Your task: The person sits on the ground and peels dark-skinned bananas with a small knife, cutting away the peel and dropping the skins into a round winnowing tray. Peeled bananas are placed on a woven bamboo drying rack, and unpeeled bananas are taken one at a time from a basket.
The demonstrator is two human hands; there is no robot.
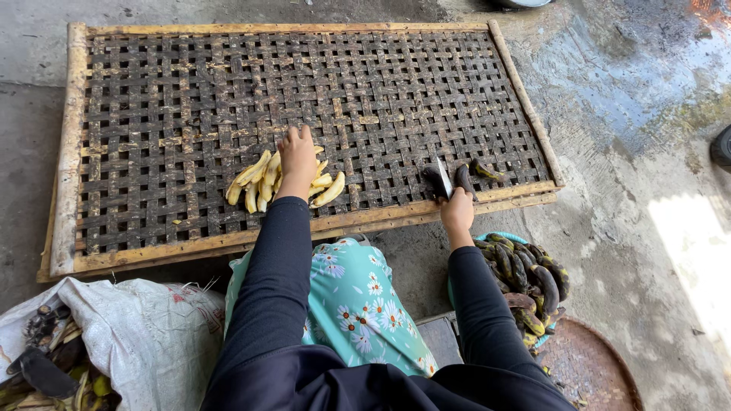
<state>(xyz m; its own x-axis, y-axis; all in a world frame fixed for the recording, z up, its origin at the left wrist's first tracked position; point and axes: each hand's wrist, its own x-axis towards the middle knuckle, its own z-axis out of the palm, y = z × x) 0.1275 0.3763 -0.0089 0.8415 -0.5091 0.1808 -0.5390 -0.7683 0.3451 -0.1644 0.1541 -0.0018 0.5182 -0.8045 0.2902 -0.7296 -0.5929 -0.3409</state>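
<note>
A white woven sack point(145, 335) lies at lower left; a basket of dark-skinned bananas point(525, 281) sits at lower right, beside the right forearm. The peeled bananas point(263, 183) lie in a loose fan on the woven bamboo tray point(190, 91), long axes mostly running away from the person. The left hand point(297, 156) rests on them, fingers extended. The right hand point(457, 209) grips a knife point(444, 176), blade pointing away, at the tray's near rim.

Everything is lying around the woven tray point(152, 99): peeled bananas point(263, 183) are sitting on its near middle, a knife point(444, 176) is resting at its near right edge, a sack point(152, 342) is slumping before its left corner, and a basket of bananas point(525, 281) is standing before its right corner.
</note>
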